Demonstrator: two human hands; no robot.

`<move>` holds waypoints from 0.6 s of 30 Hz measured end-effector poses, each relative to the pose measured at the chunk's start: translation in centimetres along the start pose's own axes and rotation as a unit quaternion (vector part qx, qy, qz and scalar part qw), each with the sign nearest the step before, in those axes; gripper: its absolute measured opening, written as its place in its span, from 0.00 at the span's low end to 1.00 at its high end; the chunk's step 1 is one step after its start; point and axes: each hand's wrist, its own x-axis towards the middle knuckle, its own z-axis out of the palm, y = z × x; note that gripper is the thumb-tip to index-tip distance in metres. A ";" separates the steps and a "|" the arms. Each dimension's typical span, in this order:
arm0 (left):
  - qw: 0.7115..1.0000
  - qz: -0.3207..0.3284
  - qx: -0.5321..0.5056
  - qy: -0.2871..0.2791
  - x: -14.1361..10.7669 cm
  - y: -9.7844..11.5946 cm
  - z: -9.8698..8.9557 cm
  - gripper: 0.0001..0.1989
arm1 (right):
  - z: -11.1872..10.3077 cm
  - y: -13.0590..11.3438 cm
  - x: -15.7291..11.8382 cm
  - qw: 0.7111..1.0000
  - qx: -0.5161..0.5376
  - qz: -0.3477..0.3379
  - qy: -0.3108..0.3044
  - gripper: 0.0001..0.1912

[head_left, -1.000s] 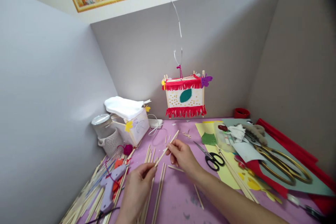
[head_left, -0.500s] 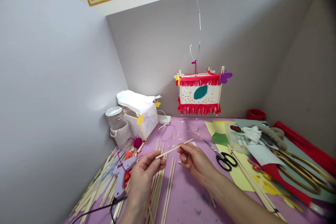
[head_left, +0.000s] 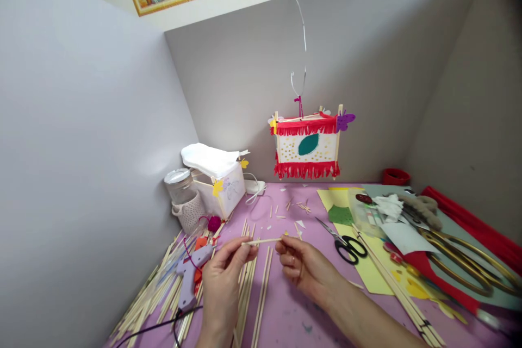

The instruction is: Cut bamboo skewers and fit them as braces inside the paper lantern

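A thin wooden stick [head_left: 264, 241] is held level between both hands, just above the purple table [head_left: 291, 304]. My left hand [head_left: 223, 280] pinches its left end and my right hand [head_left: 304, 266] pinches its right end. Below the hands, several long sticks [head_left: 255, 293] lie side by side on the table. A red-fringed paper lantern [head_left: 308, 145] with a green leaf shape hangs from a wire hook at the back wall.
A purple glue gun [head_left: 188, 277] lies among a pile of sticks at the left. Black-handled scissors [head_left: 346, 244] lie to the right of my right hand. Gold scissors [head_left: 465, 266], coloured paper and scraps cover the right side. A glass jar [head_left: 179, 187] and a white box [head_left: 218, 179] stand at the back left.
The stick went from pointing up and to the right to lying level between my hands. Both hands moved slightly lower and the view shifted a little.
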 end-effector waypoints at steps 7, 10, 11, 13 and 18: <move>0.996 0.000 -0.086 0.039 0.4 0.8 -0.4 0.16 | -2.1 -1.1 -0.8 0.979 -0.176 -0.098 -0.025 0.08; 0.991 0.022 -0.120 0.059 1.3 1.5 -0.5 0.13 | -1.5 -0.1 -2.3 0.929 -0.345 -0.087 -0.098 0.09; 0.992 0.025 -0.112 0.062 1.7 1.6 -0.4 0.13 | -1.1 0.5 -2.8 0.910 -0.389 -0.069 -0.129 0.10; 0.996 0.021 -0.067 0.053 2.3 1.7 -0.2 0.14 | -0.2 1.9 -3.7 0.875 -0.446 -0.032 -0.186 0.09; 0.997 -0.008 0.074 -0.030 2.8 0.8 0.4 0.21 | 2.2 3.2 -3.1 0.874 -0.448 -0.057 -0.177 0.06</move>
